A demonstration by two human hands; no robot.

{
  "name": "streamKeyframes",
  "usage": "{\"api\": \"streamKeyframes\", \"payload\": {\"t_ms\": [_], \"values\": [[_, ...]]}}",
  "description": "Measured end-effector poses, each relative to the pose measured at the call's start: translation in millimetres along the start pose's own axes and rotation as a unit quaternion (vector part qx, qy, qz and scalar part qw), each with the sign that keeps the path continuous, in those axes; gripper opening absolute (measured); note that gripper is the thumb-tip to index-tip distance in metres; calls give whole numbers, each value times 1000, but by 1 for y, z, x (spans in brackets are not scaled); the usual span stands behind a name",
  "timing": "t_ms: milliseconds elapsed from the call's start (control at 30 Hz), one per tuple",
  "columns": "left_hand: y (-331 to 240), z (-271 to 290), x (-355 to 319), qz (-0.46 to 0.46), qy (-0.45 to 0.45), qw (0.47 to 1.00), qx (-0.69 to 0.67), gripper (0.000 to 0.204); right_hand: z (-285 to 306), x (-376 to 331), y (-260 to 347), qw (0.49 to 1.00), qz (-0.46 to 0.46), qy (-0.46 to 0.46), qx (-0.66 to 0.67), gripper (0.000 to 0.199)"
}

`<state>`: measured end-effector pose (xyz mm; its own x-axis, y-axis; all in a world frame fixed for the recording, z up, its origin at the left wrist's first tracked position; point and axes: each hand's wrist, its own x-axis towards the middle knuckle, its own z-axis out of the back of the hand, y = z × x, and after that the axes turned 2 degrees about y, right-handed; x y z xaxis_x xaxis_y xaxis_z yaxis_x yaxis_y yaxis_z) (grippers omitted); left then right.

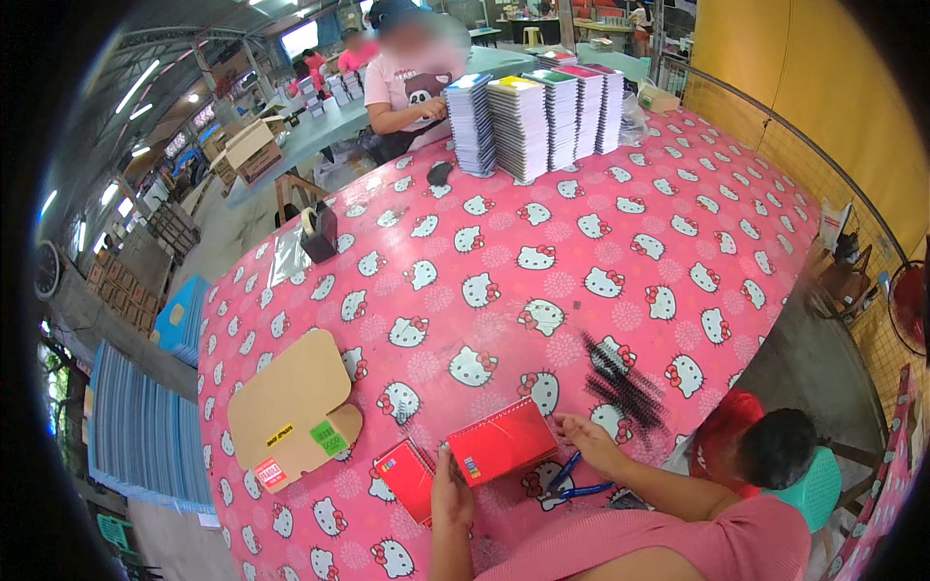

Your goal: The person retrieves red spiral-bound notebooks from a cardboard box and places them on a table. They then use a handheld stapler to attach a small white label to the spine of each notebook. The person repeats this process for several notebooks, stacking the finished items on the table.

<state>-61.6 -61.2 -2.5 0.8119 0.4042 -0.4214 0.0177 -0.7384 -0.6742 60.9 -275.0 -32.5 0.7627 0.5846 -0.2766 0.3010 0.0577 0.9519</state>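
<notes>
A red notebook (504,439) lies on the pink cat-patterned tablecloth (581,223) close to the near edge. My left hand (449,492) rests on its near left corner, fingers pressing down. My right hand (588,441) touches the notebook's right end, fingers spread flat on the cloth. A second red spiral notebook (407,477) lies just left of my left hand. Blue-handled pliers (567,481) lie under my right wrist. A bundle of black spiral binding coils (625,385) lies just beyond my right hand.
A flat brown cardboard piece with stickers (291,407) lies at the left. A black tape dispenser (318,230) stands farther back. Stacks of notebooks (542,111) line the far edge, where a person in a pale shirt (412,82) sits. Another person's dark head (775,447) is at my right.
</notes>
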Motion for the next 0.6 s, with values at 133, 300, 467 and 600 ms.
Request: {"api": "streamKeyframes", "payload": {"t_ms": [133,300,467,600], "values": [[0,-9,-3,-28,-25,999,3,45,-18,14,15,988,-70,75,118,60],[13,4,4,-30,-25,999,9,47,-25,19,26,980,-94,84,152,61],[6,-21,-4,-2,-47,999,18,49,-34,20,26,992,-66,40,103,63],[12,-17,-1,17,-61,998,-20,46,-34,23,14,989,-62,34,127,61]]}}
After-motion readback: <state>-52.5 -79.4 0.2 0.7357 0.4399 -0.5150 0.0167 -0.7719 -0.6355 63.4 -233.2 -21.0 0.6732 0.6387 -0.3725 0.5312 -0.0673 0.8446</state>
